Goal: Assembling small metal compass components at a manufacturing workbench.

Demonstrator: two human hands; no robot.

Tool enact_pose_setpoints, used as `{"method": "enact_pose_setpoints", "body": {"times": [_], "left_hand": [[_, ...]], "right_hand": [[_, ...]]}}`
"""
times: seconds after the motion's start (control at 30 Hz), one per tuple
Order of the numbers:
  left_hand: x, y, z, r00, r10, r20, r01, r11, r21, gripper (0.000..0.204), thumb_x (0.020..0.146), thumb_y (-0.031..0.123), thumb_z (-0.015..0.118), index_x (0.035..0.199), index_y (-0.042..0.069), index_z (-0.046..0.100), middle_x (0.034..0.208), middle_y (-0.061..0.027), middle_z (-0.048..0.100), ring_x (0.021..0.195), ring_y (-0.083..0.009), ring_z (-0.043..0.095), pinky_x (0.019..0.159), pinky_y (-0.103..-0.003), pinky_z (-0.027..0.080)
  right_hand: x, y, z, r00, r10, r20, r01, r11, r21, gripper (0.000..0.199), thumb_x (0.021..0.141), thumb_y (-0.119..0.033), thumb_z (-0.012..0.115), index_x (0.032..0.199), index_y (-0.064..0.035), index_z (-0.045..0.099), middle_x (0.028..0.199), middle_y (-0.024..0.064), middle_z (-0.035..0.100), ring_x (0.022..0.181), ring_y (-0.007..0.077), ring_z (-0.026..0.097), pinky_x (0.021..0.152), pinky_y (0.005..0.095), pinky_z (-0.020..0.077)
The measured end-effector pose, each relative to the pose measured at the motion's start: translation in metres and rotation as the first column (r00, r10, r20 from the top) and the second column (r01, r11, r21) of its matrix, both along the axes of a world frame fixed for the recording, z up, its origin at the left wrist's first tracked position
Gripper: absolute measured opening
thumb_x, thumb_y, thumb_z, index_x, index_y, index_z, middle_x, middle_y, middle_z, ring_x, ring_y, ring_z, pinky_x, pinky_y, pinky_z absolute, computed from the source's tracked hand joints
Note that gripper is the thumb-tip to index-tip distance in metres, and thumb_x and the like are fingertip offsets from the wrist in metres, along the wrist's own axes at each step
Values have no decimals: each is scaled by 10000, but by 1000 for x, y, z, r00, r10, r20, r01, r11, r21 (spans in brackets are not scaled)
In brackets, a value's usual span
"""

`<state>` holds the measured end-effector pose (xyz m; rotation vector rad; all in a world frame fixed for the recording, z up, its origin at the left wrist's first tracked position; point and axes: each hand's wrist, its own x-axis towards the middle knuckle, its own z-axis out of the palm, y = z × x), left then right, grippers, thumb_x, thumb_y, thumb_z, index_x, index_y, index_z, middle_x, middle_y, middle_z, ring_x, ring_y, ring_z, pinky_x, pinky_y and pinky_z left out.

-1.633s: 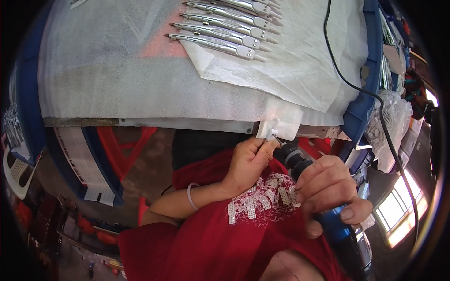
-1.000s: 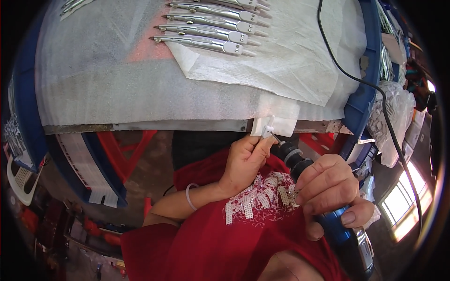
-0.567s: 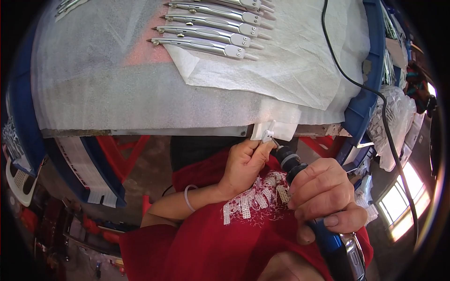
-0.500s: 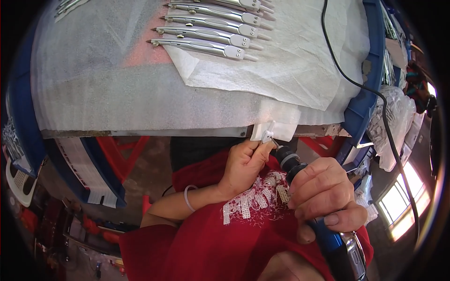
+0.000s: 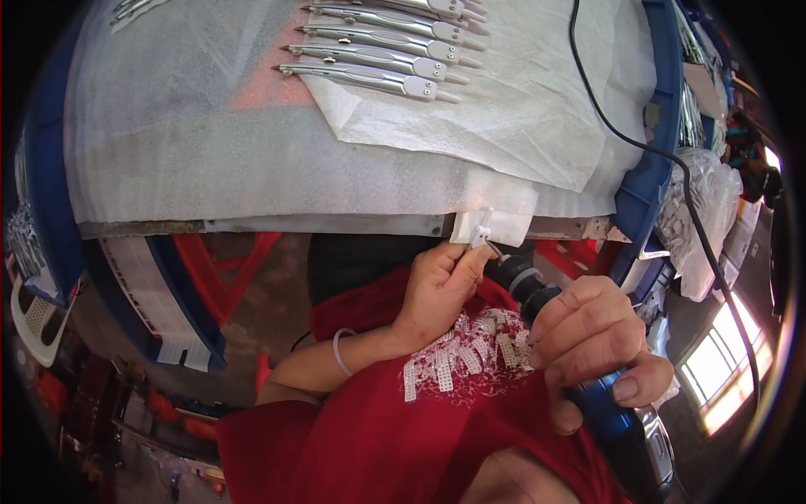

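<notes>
My left hand (image 5: 441, 284) pinches a small white part (image 5: 479, 237) just below the table's front edge. My right hand (image 5: 588, 336) grips a blue and black rotary tool (image 5: 579, 370), and its thin bit meets the white part. Several small white pieces (image 5: 462, 353) lie scattered on my red shirt, under both hands.
Several silver compasses (image 5: 378, 50) lie in a row on white foam sheeting (image 5: 210, 151) over the blue-rimmed table (image 5: 646, 168). A black cord (image 5: 663, 160) runs across the right side. Clear bags of parts (image 5: 697, 210) hang at the right. Red frame legs (image 5: 227, 269) stand below.
My head has shifted a little, so the table sits slightly higher in view. My right hand has slid the tool a bit lower and closer. The left hand stays on the white part.
</notes>
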<state>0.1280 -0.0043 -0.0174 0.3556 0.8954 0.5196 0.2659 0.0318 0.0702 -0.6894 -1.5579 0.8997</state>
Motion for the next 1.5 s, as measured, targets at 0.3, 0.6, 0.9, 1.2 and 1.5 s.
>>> {"method": "enact_pose_setpoints", "body": {"times": [0.3, 0.6, 0.9, 1.2, 1.5], "left_hand": [[1, -1, 0, 1000, 2, -13, -1, 998, 60, 192, 958, 154, 525, 917, 1, 633, 604, 46, 479, 515, -14, 381, 453, -190, 296], [-1, -3, -3, 1000, -14, 5, 14, 1000, 28, 208, 971, 170, 505, 947, 12, 639, 615, 62, 472, 514, -5, 351, 450, -176, 250], [-1, -1, -3, 999, 4, -48, -4, 1000, -1, 204, 937, 165, 559, 897, -7, 662, 594, 43, 493, 532, -23, 415, 467, -209, 337], [-2, -1, -4, 999, -16, -32, 16, 1000, -4, 201, 933, 158, 556, 901, -10, 662, 599, 40, 501, 553, -27, 424, 482, -221, 349], [-1, -3, -5, 998, 15, -63, -7, 993, 119, 208, 947, 169, 546, 865, 2, 639, 601, 44, 490, 525, -18, 404, 458, -201, 314]], "right_hand": [[-1, 3, -3, 999, 42, -2, -42, 999, -13, 491, 801, -221, 739, 1144, -123, 402, 773, 59, 624, 597, 156, 640, 514, 249, 533], [-5, 10, -3, 975, 110, -191, -119, 992, -39, 323, 746, -43, 715, 964, -56, 478, 679, 163, 617, 524, 241, 594, 476, 321, 507], [5, 23, -4, 960, 188, -209, -221, 965, -144, 397, 744, -102, 767, 998, -74, 463, 701, 130, 616, 530, 221, 603, 468, 310, 502], [-3, 9, -7, 987, 20, -159, -37, 994, -104, 457, 739, -89, 769, 1033, -90, 419, 781, 127, 623, 590, 233, 627, 481, 311, 511], [-10, 7, -9, 999, 31, 21, -31, 1000, -2, 452, 812, -212, 725, 1095, -105, 390, 740, 34, 604, 551, 127, 615, 471, 229, 507]]}}
